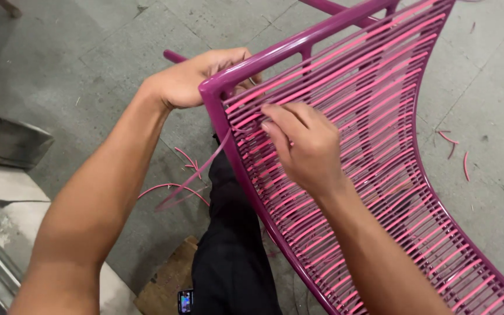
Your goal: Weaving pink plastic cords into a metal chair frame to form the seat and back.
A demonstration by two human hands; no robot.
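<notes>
Concrete floor below, grey and scuffed, crossed by seams. Scattered with short pink offcuts on the right.

Chair frame across most of the view, tilted, glossy magenta metal tube, curving from a corner at upper centre down to the lower right edge. Strung side to side with close rows of pink cord, flat and shiny, with narrow gaps showing floor between them. Corner of the frame just over a dark trouser leg. Second magenta tube end poking out behind the frame at upper left.

Loose cord tail hanging off the left rail near the corner, trailing down and left toward a looped pink strand on the floor.

Left hand reaching in from lower left, forearm long and nearly straight, fingers curled over the top rail at the corner, thumb side up, gripping the tube closed.

Right hand coming up from the lower right, back of the hand toward the camera, lying on the woven rows just right of the corner. Fingers bent down, tips pressed together into the cords at the left edge of the weave, pinching there; exact strand held not clear.

Wooden block beside the leg at bottom, small bright-screened device next to it.
</notes>
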